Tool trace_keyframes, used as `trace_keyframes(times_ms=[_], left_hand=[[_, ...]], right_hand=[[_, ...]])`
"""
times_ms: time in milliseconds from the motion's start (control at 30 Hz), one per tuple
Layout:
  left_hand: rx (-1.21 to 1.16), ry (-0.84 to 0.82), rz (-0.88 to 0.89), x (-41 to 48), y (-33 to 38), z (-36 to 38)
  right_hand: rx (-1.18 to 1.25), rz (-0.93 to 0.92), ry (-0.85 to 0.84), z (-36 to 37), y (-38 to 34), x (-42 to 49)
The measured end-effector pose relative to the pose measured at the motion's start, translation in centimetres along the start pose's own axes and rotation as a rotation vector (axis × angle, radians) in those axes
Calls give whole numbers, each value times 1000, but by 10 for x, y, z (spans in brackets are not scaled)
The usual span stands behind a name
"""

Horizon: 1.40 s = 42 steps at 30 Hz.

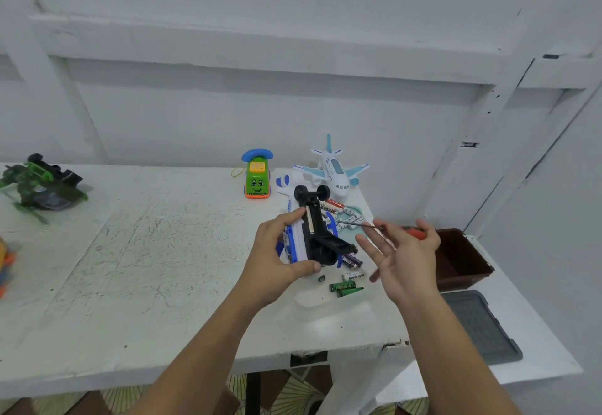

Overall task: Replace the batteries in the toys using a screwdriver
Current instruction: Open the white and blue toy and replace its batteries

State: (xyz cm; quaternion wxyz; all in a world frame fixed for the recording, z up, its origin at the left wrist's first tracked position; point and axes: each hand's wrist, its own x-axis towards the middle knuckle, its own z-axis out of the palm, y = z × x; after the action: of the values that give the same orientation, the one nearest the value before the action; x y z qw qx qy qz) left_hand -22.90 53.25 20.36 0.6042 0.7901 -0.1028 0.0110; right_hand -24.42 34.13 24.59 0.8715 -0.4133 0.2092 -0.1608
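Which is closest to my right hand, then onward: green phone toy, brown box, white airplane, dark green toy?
From the right hand:
1. brown box, just right of it.
2. white airplane, beyond it by the wall.
3. green phone toy, farther left.
4. dark green toy, far left.

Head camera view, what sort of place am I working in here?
Likely a makeshift toy-repair bench indoors: a scuffed white table against a bare white wall, toys such as the airplane and green phone, loose batteries.
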Motion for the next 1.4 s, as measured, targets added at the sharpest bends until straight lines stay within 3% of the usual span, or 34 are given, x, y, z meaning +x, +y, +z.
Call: trace_keyframes(times_ms=[267, 400, 600, 833, 1400], left_hand=[[-135, -2, -30, -1, -4, -3], [-153, 15, -26, -2, -4, -4], [-229, 17, -44, -2, -1, -10], [-261, 16, -51, -2, 3, -10], [-175, -8, -10, -3, 3, -13]], right_hand=[[-443, -384, -364, 43, -9, 0], [-644, -611, -487, 53, -6, -1], [-740, -787, -562, 53, 0, -3], [-733, -856, -591, 52, 2, -5], [-908, -832, -696, 70, -15, 3]])
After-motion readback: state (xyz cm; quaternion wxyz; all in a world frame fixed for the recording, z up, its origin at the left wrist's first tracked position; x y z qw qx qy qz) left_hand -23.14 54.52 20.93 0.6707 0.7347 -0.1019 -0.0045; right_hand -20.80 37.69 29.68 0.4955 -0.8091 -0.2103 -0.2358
